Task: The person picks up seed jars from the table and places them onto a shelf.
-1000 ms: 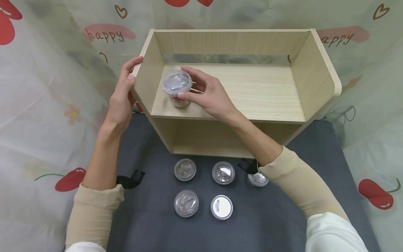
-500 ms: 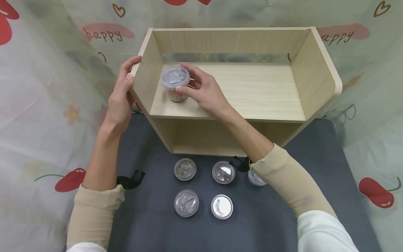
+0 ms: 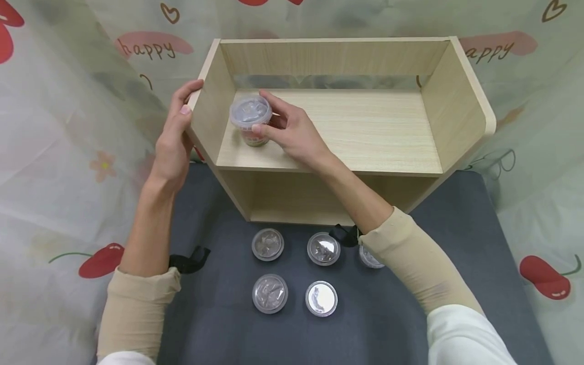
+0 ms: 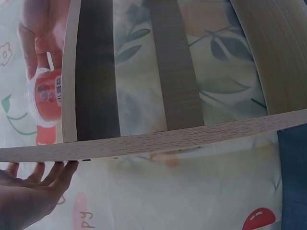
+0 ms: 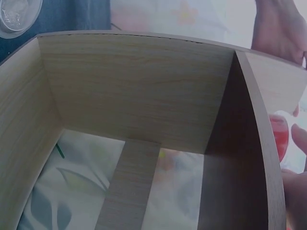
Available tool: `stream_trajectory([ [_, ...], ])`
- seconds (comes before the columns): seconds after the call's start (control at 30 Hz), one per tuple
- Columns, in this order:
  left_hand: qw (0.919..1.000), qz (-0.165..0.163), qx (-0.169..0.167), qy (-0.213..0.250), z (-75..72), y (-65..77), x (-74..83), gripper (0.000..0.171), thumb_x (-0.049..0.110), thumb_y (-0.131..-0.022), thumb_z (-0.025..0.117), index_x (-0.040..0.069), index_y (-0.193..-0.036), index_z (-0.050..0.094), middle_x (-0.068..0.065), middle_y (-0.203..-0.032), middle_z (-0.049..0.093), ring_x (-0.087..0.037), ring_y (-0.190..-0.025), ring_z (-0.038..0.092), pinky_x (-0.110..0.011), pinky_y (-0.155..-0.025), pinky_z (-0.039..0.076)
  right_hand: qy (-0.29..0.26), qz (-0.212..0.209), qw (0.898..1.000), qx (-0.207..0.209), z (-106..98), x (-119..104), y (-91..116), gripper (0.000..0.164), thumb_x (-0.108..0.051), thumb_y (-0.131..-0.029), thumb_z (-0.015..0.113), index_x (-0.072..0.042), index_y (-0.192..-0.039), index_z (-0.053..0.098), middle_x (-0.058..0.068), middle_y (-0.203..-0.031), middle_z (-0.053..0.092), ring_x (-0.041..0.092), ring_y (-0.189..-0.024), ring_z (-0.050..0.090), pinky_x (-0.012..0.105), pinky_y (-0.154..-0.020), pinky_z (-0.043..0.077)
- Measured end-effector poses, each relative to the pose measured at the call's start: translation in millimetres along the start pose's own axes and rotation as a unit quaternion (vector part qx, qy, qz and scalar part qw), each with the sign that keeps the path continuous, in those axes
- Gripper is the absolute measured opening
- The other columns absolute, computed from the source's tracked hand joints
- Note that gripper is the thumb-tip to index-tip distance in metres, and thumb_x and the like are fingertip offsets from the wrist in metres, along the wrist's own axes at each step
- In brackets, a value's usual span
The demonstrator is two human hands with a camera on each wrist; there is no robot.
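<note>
My right hand (image 3: 296, 129) holds a small lidded clear plastic cup (image 3: 251, 116) between thumb and fingers, over the left end of the upper shelf of a light wooden two-tier rack (image 3: 351, 126). The cup is upright; whether its base touches the board I cannot tell. In the left wrist view the cup (image 4: 48, 98) shows red sides with a printed label. My left hand (image 3: 172, 137) rests against the outside of the rack's left side panel (image 3: 212, 101), fingertips and thumb at its edge. The left wrist view shows that hand's fingertips (image 4: 69, 168) pressing the panel.
Several similar lidded cups (image 3: 269, 294) stand in two rows on the dark grey table cloth (image 3: 219, 314) before the rack. The right sleeve (image 3: 420, 258) partly hides one cup (image 3: 370, 257). A printed curtain (image 3: 59, 152) surrounds the table.
My right hand has shifted the cup slightly left and toward the back of the upper shelf, its forearm following. My left hand stays at the side panel.
</note>
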State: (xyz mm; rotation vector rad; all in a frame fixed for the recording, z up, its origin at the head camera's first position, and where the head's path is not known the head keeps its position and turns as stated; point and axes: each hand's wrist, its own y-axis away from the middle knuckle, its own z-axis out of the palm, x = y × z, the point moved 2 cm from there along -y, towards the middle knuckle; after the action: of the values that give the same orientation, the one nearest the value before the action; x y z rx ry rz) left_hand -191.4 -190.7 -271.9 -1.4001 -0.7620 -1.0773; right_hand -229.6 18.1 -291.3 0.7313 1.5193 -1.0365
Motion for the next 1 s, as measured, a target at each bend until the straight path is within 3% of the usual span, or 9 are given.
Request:
stream_trajectory([
  [0.4, 1.0000, -0.002, 0.000, 0.005, 0.9, 0.3, -3.4, 0.047, 0.019, -0.102, 0.027, 0.010, -0.146, 0.039, -0.014, -0.139, 0.042, -0.028, -0.113, 0.046, -0.031, -0.092, 0.039, 0.030, 0.025, 0.999, 0.023, -3.0, -2.4, 4.1, 0.073, -0.010, -0.093, 0.069, -0.010, -0.156, 0.031, 0.008, -0.153, 0.042, 0.017, -0.134, 0.048, 0.021, -0.104, 0.040],
  [0.73, 0.9998, -0.009, 0.020, 0.002, -1.6, -0.2, -2.3, 0.045, 0.015, -0.101, 0.028, 0.010, -0.143, 0.043, -0.014, -0.134, 0.047, -0.025, -0.101, 0.052, -0.031, -0.083, 0.043, 0.036, -0.009, 0.998, 0.049, -15.2, -9.1, 20.5, 0.064, -0.010, -0.094, 0.067, -0.007, -0.151, 0.040, 0.011, -0.150, 0.046, 0.023, -0.137, 0.046, 0.025, -0.107, 0.039],
  [1.0, 0.9989, -0.033, 0.029, 0.020, 0.2, -1.8, 3.8, 0.043, 0.014, -0.100, 0.031, 0.012, -0.140, 0.046, -0.012, -0.133, 0.047, -0.025, -0.104, 0.052, -0.033, -0.086, 0.043, 0.035, -0.018, 0.997, 0.064, -27.3, -18.5, 40.7, 0.057, -0.008, -0.094, 0.067, -0.008, -0.148, 0.046, 0.004, -0.148, 0.049, 0.015, -0.135, 0.048, 0.028, -0.111, 0.036],
])
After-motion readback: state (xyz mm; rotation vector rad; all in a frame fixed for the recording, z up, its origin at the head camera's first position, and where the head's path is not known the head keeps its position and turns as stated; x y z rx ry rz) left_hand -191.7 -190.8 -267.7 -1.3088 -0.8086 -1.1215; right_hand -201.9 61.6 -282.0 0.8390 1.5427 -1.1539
